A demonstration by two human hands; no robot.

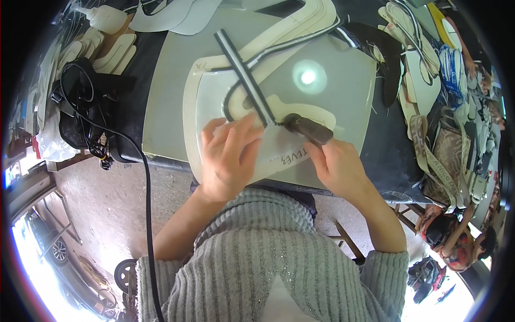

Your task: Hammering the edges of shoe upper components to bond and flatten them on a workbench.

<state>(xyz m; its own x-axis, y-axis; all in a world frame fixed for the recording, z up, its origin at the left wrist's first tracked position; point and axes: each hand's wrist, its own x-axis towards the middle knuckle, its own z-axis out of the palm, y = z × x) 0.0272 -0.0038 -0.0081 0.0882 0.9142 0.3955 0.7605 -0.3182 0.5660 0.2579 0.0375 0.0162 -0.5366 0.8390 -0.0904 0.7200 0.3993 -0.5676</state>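
Just beyond the fingers (236, 134) of the left hand (224, 165) lies a dark bar with a pale stripe (245, 78), slanting away from them up and to the left, its near end close to the fingertips. Those fingers are bent and slightly spread, with no object enclosed; whether the tips press on anything, I cannot tell. To their right, the fingers of the right hand (342, 163) are wrapped around a dark tool handle (314, 130), which points leftward so that its far end sits just beside the bar's near end.

Beneath both sets of fingers is a pale curved panel (191, 115), with dark lettering beside the right thumb. A cream curved piece (316, 113) lies on it, just beyond the tool. The panel rests on a grey sheet (166, 102), itself on a black worktop (399, 172). Farther ahead of the fingers are layered cream pieces (300, 27). Well to their left are a white bottle (107, 19) and a hanging black cable (148, 193); well to their right, patterned straps (424, 147).
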